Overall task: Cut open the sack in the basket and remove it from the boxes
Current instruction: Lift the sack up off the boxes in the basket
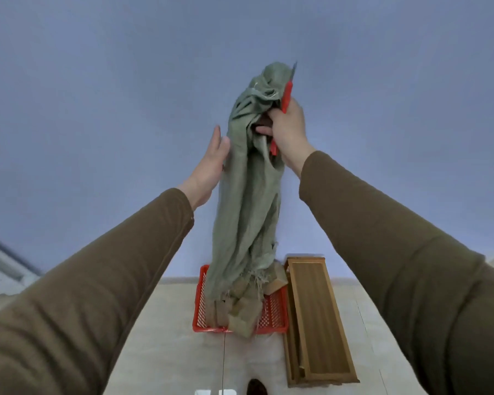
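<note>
Since I need sack [248,178] clear of boxes [244,312], right hand [288,129] clamps gathered top plus red cutter [286,98], hoisting it; left hand [211,163] fingers straight, steadying cloth; frayed hem below fingers, over red basket [201,297]

A plain blue-grey wall [97,81] fills most of the view above a pale floor [160,352]. A long wooden cabinet [317,317] lies flat on it under even light.

a plain indoor room: bare blue wall [97,81], pale tiled floor [169,352], wooden cabinet [317,323] lying flat.
</note>
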`<action>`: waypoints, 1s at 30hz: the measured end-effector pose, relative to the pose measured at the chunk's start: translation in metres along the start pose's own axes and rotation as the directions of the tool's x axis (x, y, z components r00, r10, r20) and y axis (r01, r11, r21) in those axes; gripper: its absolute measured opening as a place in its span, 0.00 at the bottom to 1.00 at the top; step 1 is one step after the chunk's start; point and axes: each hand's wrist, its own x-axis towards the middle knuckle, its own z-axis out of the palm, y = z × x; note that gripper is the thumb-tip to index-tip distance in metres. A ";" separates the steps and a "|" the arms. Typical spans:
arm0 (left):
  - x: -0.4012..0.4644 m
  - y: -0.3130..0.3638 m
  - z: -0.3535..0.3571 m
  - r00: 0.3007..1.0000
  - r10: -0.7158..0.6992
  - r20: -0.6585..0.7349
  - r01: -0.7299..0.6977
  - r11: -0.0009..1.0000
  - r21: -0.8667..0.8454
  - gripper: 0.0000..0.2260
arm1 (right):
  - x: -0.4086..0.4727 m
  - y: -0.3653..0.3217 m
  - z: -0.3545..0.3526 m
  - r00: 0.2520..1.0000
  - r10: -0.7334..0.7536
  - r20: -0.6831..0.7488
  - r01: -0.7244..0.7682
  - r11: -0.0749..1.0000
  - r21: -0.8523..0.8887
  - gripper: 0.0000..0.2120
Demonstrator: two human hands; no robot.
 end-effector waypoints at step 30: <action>-0.012 0.086 0.088 0.976 0.001 -0.216 0.024 0.993 0.112 0.10 | -0.028 -0.023 -0.092 0.872 -0.239 0.428 0.356 0.909 -0.216 0.36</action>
